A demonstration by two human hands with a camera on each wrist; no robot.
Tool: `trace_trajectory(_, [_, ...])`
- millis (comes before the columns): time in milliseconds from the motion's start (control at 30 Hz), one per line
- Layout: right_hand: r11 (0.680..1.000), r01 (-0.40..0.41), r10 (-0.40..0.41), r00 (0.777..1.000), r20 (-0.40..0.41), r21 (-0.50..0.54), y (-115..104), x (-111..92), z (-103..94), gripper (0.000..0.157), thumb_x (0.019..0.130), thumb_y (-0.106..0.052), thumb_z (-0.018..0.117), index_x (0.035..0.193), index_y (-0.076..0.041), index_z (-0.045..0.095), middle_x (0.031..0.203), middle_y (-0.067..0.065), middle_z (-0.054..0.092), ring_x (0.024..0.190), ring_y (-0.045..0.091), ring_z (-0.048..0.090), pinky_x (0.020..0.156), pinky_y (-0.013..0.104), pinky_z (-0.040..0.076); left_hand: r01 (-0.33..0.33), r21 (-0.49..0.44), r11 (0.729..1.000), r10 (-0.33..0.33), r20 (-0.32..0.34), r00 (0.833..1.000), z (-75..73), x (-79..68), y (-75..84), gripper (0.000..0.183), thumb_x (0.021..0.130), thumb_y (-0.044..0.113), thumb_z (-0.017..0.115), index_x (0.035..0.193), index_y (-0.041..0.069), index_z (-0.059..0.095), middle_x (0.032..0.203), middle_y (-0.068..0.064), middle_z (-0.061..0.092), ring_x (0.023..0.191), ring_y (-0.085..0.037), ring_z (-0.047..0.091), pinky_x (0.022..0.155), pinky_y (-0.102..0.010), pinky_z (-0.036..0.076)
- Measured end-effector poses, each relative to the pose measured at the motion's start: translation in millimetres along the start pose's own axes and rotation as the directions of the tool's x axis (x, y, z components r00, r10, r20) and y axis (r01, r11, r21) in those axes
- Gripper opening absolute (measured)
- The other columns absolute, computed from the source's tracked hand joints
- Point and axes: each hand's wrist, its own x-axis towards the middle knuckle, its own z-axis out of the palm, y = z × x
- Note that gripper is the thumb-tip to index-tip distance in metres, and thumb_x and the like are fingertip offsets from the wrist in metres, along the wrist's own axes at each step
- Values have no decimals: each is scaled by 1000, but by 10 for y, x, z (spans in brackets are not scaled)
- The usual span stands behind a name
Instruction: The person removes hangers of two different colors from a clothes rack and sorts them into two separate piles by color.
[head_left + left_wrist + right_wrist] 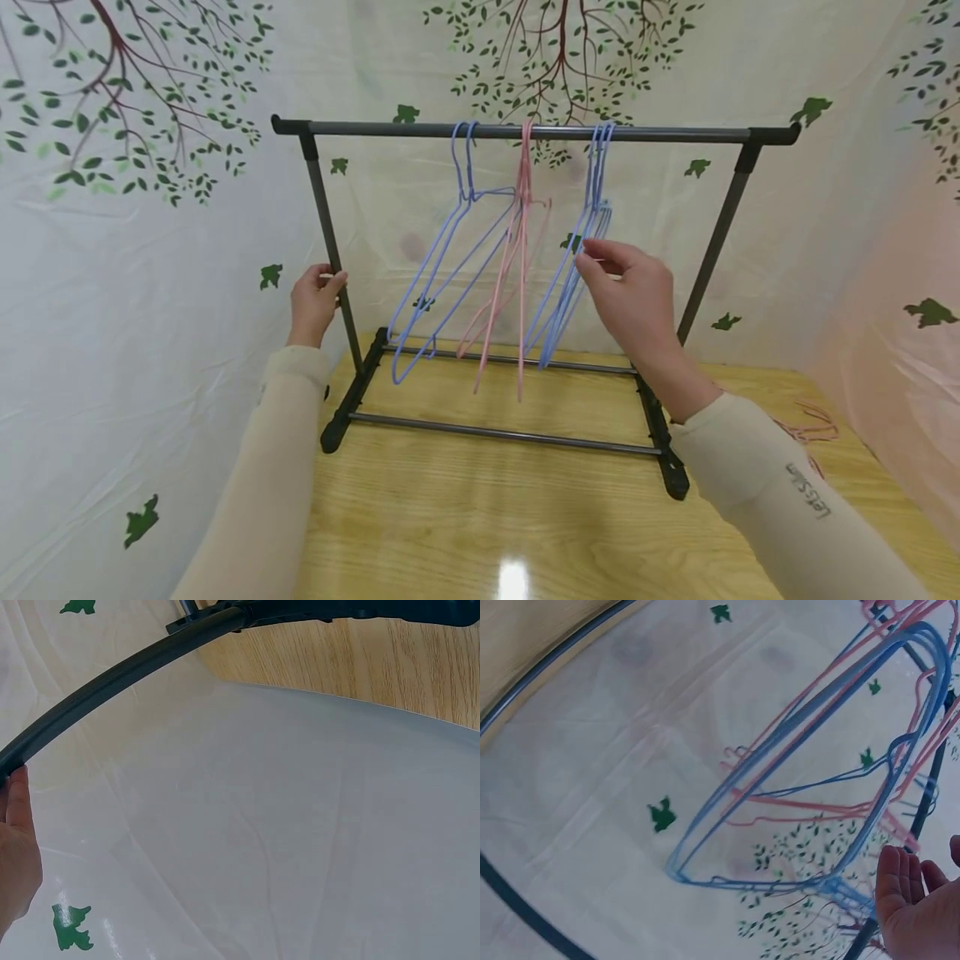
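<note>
A black metal clothes rack [360, 128] stands on the wooden surface. My left hand [311, 304] holds its left post [324, 204], thumb in front; in the left wrist view only part of that hand [19, 859] shows against the post. Blue hangers [469, 171] hang left of the middle of the bar, pink hangers [526, 171] in the middle, and another bunch of blue hangers [594, 179] to their right. My right hand [637, 292] is in front of this right bunch, fingers bent loosely with nothing visible between them. In the right wrist view it stands apart from the hangers [810, 694].
More pink hangers [813, 429] lie on the wooden surface [480, 508] at the right, partly hidden by my right sleeve. Two lower bars [502, 433] join the rack's feet. Pale sheeting [187, 333] printed with trees and leaves surrounds the rack.
</note>
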Motion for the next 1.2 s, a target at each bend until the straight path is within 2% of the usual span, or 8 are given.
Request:
trace_trajectory(200, [999,-44,43,998,51,14,-244,76,251,33,99,-24,63,125,-5,68,117,8,70,99,20,66,79,34,52,2,-5,1000,-2,10,1000,-6,20,-5,43,103,34,54,134,4,52,122,-16,61,115,-28,57,94,-44,51])
trace_trajectory(367, [998,-60,60,996,63,-12,-353,116,440,34,98,-25,64,124,-5,69,116,8,70,98,20,67,79,37,55,9,-2,1000,-9,10,1000,-15,20,-2,43,103,34,55,134,5,52,123,-16,61,116,-28,57,95,-45,50])
trace_trajectory(533, [996,-81,84,994,72,-47,-360,103,538,35,98,-26,64,124,-3,68,117,10,69,100,22,67,79,37,56,10,-1,1000,-10,17,1000,-13,3,-3,45,103,35,54,136,5,50,125,-17,60,117,-29,56,96,-45,50])
trace_trajectory(867, [986,-125,140,981,135,-114,-275,56,574,40,97,-32,66,124,-3,68,113,10,70,101,24,64,83,42,54,10,-9,1000,-10,17,1000,-13,-12,4,44,103,34,54,136,5,50,124,-17,60,117,-29,56,96,-45,49])
trace_trajectory(967, [987,-139,149,979,140,-83,-254,53,583,36,98,-29,64,121,-3,70,105,10,72,90,23,69,77,39,56,7,-3,1000,-7,13,1000,-13,-23,14,45,103,36,53,135,5,51,124,-16,60,116,-28,56,96,-45,50])
trace_trajectory(1100, [983,-181,178,976,123,9,-250,32,589,30,100,-22,60,121,-2,70,92,9,74,73,20,72,65,32,57,1,6,1000,-1,16,1000,-20,-43,31,47,103,37,53,137,5,51,123,-16,60,115,-28,56,95,-43,50])
trace_trajectory(1200, [982,-182,177,981,83,55,-254,12,595,27,100,-19,57,116,-3,72,85,7,73,71,19,72,60,28,56,0,9,1000,0,19,1000,-28,-45,30,48,103,39,52,137,5,51,124,-15,60,116,-28,56,95,-42,50])
